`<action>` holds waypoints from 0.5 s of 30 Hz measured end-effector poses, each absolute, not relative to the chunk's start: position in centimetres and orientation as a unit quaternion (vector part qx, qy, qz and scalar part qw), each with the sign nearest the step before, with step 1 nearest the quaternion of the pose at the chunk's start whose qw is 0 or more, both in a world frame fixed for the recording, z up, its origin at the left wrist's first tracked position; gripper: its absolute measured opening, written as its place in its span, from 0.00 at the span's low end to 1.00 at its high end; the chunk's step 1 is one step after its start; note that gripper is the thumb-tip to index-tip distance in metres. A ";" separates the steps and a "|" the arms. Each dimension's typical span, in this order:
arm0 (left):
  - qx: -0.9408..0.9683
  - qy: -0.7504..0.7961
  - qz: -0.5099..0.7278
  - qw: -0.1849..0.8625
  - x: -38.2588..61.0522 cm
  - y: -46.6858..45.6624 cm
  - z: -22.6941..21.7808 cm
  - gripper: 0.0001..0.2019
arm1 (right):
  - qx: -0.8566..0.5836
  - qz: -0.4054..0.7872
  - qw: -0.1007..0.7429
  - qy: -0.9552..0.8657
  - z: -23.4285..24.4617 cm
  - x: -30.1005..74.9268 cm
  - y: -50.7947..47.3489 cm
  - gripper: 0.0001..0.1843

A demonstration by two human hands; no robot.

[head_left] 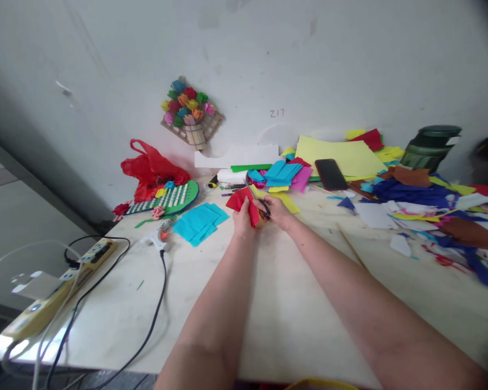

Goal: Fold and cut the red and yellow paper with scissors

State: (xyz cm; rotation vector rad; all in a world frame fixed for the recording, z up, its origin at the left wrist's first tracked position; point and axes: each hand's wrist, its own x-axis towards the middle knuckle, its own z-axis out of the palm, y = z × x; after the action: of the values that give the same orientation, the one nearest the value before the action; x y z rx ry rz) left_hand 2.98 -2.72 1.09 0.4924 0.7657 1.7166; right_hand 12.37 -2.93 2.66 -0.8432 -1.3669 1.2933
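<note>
Partly, the right hand (277, 212) hides its scissors (265, 207) beside red paper (236, 199).

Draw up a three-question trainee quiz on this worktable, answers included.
1. Which hand holds the dark-handled metal scissors?
2. True or false: the white glue gun with the black cord lies to the left of the red paper.
3. Fill the blank: the dark-screened rectangular phone overlaps a large ____ sheet.

Key:
1. The right hand.
2. True.
3. Pale yellow.
</note>
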 end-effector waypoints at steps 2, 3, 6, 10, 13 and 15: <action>0.223 0.324 0.728 0.562 3.0 -2.9 1.2 0.16 | -0.353 0.550 0.511 -0.559 2.9 12.4 -3.2 0.20; 0.226 0.321 0.730 0.559 3.0 -3.0 1.3 0.15 | -0.354 0.555 0.508 -0.556 3.1 12.5 -3.4 0.20; 0.232 0.313 0.731 0.560 3.1 -3.2 1.4 0.13 | -0.344 0.568 0.502 -0.554 4.0 12.9 -4.2 0.19; 0.213 0.320 0.731 0.563 3.1 -3.1 1.5 0.13 | -0.316 0.575 0.516 -0.551 4.9 13.6 -4.2 0.19; 0.186 0.346 0.749 0.533 2.9 -2.8 1.6 0.16 | -0.348 0.531 0.556 -0.537 4.8 14.1 -3.1 0.19; 0.190 0.358 0.748 0.525 2.7 -2.7 1.6 0.16 | -0.400 0.470 0.579 -0.534 4.5 14.6 -2.3 0.19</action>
State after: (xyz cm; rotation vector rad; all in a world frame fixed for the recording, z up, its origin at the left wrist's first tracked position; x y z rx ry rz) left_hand 2.74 -2.67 1.61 0.4552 0.8569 1.7888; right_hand 14.55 -2.26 4.50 -0.9347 -1.2483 1.0983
